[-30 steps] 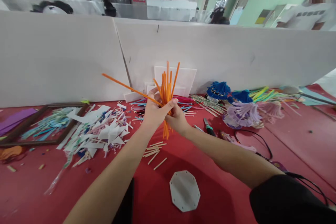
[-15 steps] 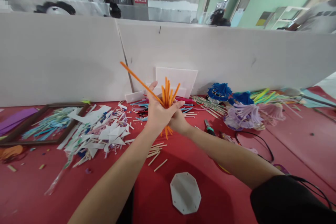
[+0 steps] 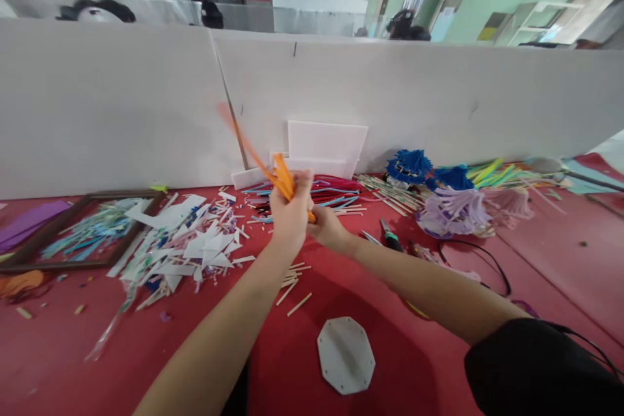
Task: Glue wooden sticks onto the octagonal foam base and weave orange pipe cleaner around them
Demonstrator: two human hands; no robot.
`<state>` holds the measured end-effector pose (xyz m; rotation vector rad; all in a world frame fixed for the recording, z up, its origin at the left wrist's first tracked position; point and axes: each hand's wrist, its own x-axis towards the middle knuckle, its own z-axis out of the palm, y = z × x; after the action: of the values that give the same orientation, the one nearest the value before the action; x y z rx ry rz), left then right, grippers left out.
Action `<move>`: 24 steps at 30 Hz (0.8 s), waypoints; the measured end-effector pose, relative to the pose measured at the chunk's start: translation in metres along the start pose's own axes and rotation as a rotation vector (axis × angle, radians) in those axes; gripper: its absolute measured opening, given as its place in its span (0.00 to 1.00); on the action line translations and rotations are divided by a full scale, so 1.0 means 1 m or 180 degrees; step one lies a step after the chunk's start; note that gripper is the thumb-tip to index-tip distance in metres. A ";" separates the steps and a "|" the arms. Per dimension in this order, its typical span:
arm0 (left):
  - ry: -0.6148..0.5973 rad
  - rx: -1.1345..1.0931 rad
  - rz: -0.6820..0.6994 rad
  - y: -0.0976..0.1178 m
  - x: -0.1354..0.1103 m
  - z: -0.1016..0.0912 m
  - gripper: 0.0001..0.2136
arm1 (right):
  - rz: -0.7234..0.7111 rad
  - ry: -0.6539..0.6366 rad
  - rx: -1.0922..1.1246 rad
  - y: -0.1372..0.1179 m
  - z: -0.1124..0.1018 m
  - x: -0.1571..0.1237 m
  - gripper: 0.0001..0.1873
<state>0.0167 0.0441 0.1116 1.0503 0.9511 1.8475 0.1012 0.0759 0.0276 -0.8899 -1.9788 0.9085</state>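
Gathering the orange sticks (image 3: 281, 177) at frame centre, we clamp them in our left hand (image 3: 290, 216), right hand (image 3: 327, 227) closed beneath; squaring their ends above the counter (image 3: 414, 364) seems next.

A craft workshop with shared benches: the red-covered table (image 3: 536, 260) is strewn with cut paper scraps (image 3: 195, 247), coloured strips (image 3: 336, 192) and finished tassels (image 3: 453, 208), and a white partition (image 3: 121, 97) separates it from other workers' stations behind.
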 end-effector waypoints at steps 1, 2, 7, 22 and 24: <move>0.0084 -0.0037 -0.0035 0.000 0.004 -0.006 0.15 | -0.0034 -0.0139 -0.0261 -0.002 -0.008 -0.004 0.18; 0.0175 -0.0044 -0.0070 0.000 0.009 -0.014 0.18 | -0.0084 -0.0292 -0.0553 -0.003 -0.017 -0.007 0.18; 0.0737 0.0382 0.0039 -0.010 0.033 -0.070 0.18 | -0.0140 -0.0962 -0.1826 0.005 -0.046 -0.026 0.14; -0.1992 0.3606 0.1258 -0.060 -0.032 -0.073 0.21 | -0.0544 -0.1214 -0.2909 0.025 -0.049 -0.031 0.16; -0.2157 0.3950 0.1169 -0.067 -0.033 -0.071 0.21 | -0.0556 -0.1090 -0.2930 0.026 -0.055 -0.013 0.13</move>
<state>-0.0182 0.0270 0.0162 2.4953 1.5212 0.8155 0.1605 0.0933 0.0264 -1.0517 -2.7773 -0.0134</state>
